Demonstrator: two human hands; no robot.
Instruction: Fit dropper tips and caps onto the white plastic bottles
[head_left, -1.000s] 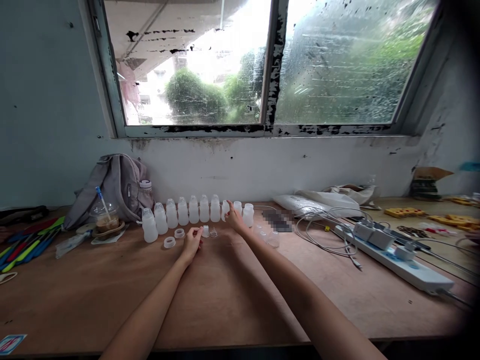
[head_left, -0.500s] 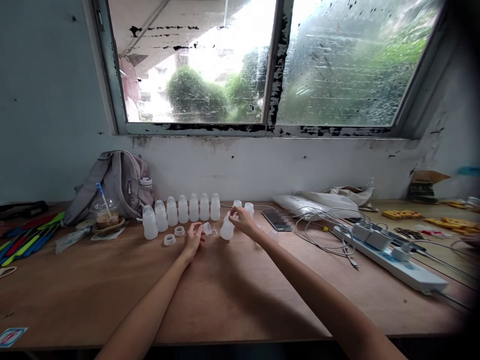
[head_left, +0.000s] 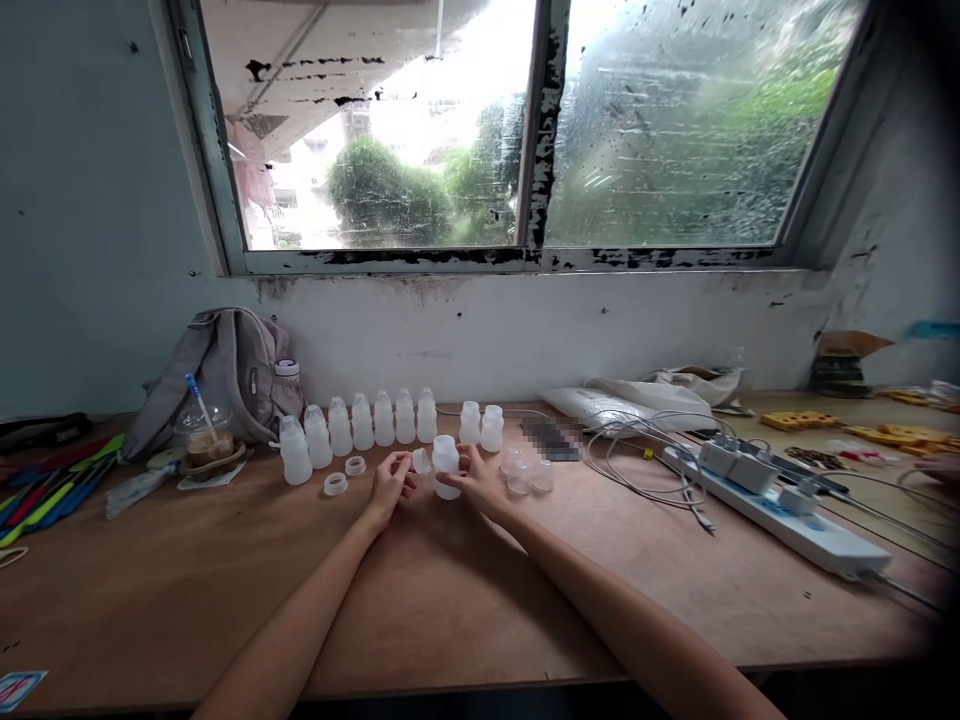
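My right hand (head_left: 480, 482) is wrapped around a small open-topped frosted baby bottle (head_left: 445, 455), which stands upright on the table. To its left, my left hand (head_left: 390, 486) pinches a whitish bottle collar (head_left: 421, 461) at its fingertips, close beside the bottle's neck; whether a teat sits in it is too small to tell. Two loose white collars (head_left: 335, 484) lie left of that hand. Behind, several capped bottles (head_left: 362, 420) stand in a row. Two uncapped bottles (head_left: 492, 428) are behind my right hand, and several clear domed caps (head_left: 541, 477) lie to its right.
At the left are a grey backpack (head_left: 217, 370), an iced drink cup (head_left: 206, 437) and colourful flat strips (head_left: 45, 490). On the right lie a phone (head_left: 553, 440), tangled cables (head_left: 637, 465), a white power strip (head_left: 795, 525) and plastic bags (head_left: 630, 408) along the wall.
My right hand has come down from the bottle's top to wrap around its side, and the bottle has moved slightly nearer. The left hand's collar has shifted a little right, toward the bottle.
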